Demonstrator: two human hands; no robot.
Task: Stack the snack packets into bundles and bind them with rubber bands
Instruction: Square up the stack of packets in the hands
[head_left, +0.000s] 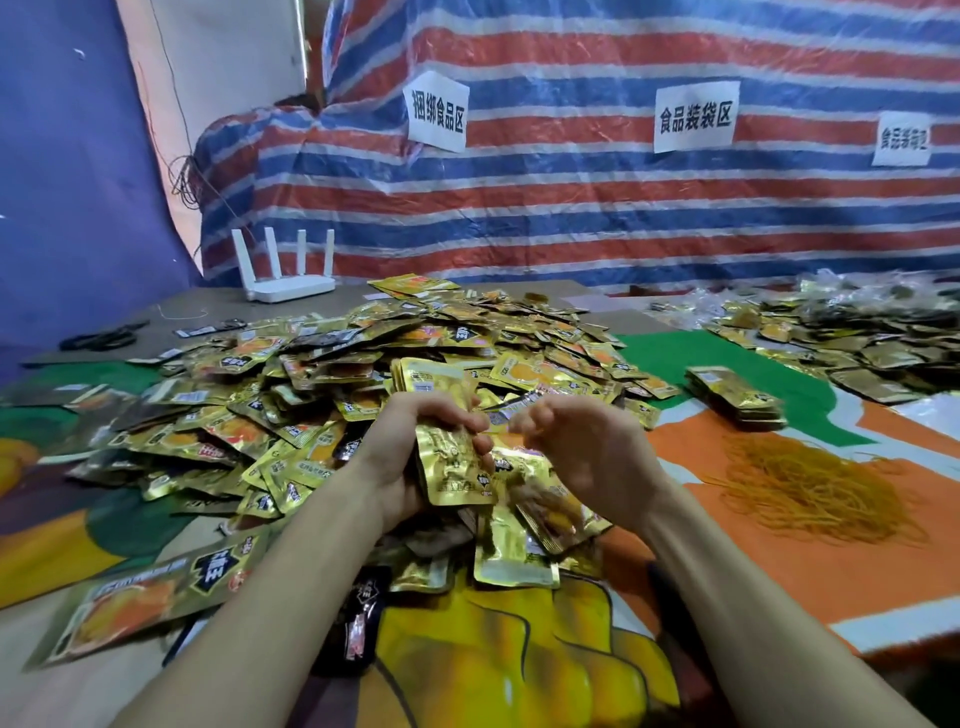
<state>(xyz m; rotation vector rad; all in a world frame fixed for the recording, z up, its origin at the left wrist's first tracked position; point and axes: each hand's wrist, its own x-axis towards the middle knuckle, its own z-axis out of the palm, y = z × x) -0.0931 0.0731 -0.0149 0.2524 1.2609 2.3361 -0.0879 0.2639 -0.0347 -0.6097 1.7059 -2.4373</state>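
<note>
near edge: one big flat packet (140, 608) at 8 o'clock from the hands, with a black packet (358, 623) just right of it, both on the fruit-print mat (519, 649)
left hand (410, 457): fingers wrapped tight round a held stack (452, 467) of gold snack packets, stood on edge over the near rim of the pile
right hand (587, 457): just beside the stack at 3 o'clock, fingers curled in; honestly can't tell if it's pinching anything
rubber bands (810, 493): tangled orange heap further out at 3 o'clock on the orange bit of the mat, apart from the right hand
squared stack (732, 395): neat pile of packets at 2 o'clock, just past the bands
main pile (337, 353): huge loose mound of gold packets from 9 to 1 o'clock, right behind the hands
far table: scissors (104, 338) at 10 o'clock, white router (291, 275) at 11, a second pile (857, 332) way out at 2
backdrop: striped tarp (571, 208) at 12 o'clock with paper signs (696, 117) stuck on it
</note>
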